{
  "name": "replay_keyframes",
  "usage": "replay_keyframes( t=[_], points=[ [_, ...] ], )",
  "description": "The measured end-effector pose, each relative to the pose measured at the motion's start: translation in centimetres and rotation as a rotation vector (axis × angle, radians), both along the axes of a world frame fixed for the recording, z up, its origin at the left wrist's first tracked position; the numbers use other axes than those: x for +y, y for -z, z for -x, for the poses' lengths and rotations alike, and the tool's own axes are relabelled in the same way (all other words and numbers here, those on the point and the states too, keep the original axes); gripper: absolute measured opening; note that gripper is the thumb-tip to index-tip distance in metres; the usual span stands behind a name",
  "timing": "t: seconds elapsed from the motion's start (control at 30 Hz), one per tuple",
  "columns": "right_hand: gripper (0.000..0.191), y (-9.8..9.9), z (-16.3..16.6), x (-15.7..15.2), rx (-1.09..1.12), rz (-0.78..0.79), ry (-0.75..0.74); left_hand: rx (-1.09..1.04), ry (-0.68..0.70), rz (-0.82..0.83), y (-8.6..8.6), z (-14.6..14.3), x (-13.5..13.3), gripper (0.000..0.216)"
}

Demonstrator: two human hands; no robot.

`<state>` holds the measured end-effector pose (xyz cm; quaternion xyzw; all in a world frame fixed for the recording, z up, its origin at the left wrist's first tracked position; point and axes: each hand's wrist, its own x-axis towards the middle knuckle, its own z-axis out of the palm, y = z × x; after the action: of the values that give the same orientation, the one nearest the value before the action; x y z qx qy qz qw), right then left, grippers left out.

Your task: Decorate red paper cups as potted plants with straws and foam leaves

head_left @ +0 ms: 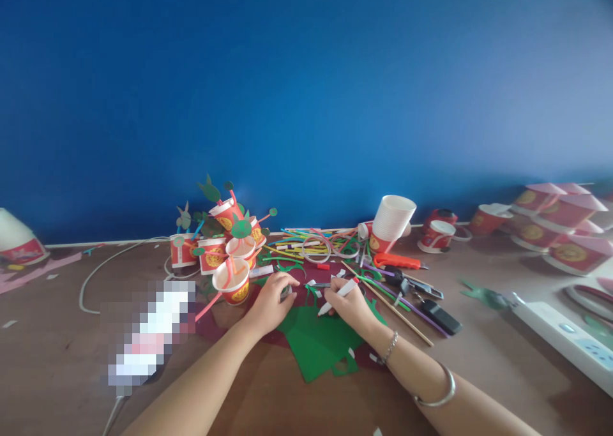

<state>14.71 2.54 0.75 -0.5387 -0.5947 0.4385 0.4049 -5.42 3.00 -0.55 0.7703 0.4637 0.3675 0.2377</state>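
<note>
In the head view my right hand (347, 302) grips a white marker (342, 290) with a red end, its tip pointing down at a sheet of green paper (318, 340). My left hand (274, 302) lies at the paper's upper left edge, thumb and fingers curled around a small roundish item that is mostly hidden. A red marker cap (323, 267) lies beyond the hands. Scissors (316, 285) show partly between them. Dark red paper (215, 330) is underneath the green sheet.
Paper cups with straws and green cutouts (232, 279) stand at left. Behind the hands lie colored straws (297, 244). A cup stack (393, 222), an orange utility knife (397, 261) and keys (407, 286) are to the right, with a power strip (565, 334) farther right.
</note>
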Motion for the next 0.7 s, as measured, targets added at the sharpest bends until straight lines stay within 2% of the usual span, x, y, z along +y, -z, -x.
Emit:
replay_keyframes(
  t=[0.53, 0.7],
  points=[
    [0.024, 0.86, -0.1, 0.27, -0.03, 0.034, -0.048, -0.007, -0.002, -0.011, 0.07, 0.04, -0.02, 0.017],
    [0.024, 0.35, -0.11, 0.16, -0.014, 0.034, -0.041, -0.002, -0.004, -0.013, -0.01, 0.02, -0.1, 0.017]
  ],
)
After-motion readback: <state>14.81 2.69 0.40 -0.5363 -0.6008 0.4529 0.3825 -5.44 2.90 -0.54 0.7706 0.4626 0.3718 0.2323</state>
